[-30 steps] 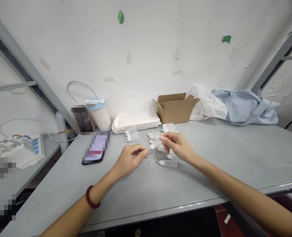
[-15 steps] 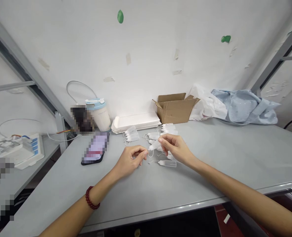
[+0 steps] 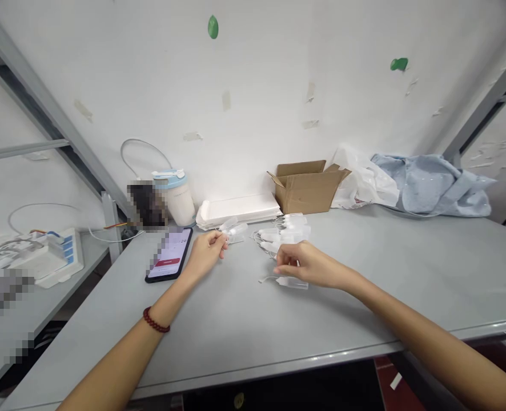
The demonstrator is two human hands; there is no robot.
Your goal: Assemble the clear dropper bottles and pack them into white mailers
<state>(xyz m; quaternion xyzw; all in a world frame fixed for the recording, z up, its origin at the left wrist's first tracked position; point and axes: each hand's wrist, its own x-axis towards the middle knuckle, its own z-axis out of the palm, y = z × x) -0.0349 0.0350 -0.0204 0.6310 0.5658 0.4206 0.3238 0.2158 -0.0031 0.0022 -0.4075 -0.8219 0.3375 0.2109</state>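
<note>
My left hand is closed in a pinch at the left group of small clear needle-tip bottles. One needle-tip bottle extends from its fingertips, and another bottle lies just behind. Over the larger group, my right hand is curled, thumb and fingers drawn together; what they hold, if anything, is hidden. Just below those fingers a needle-tip bottle lies on its side, its thin white cap strap pointing left. Several more bottles lie behind the right hand, partly covered by it.
On the grey table a phone lies left of my left hand. Behind stand a blue-lidded cup, a white tray stack, an open cardboard box, a white plastic bag and blue cloth.
My left hand has moved left and back to the left bottle group. The bottle held between both hands has left the right hand, which has shifted slightly lower over the larger group.
</note>
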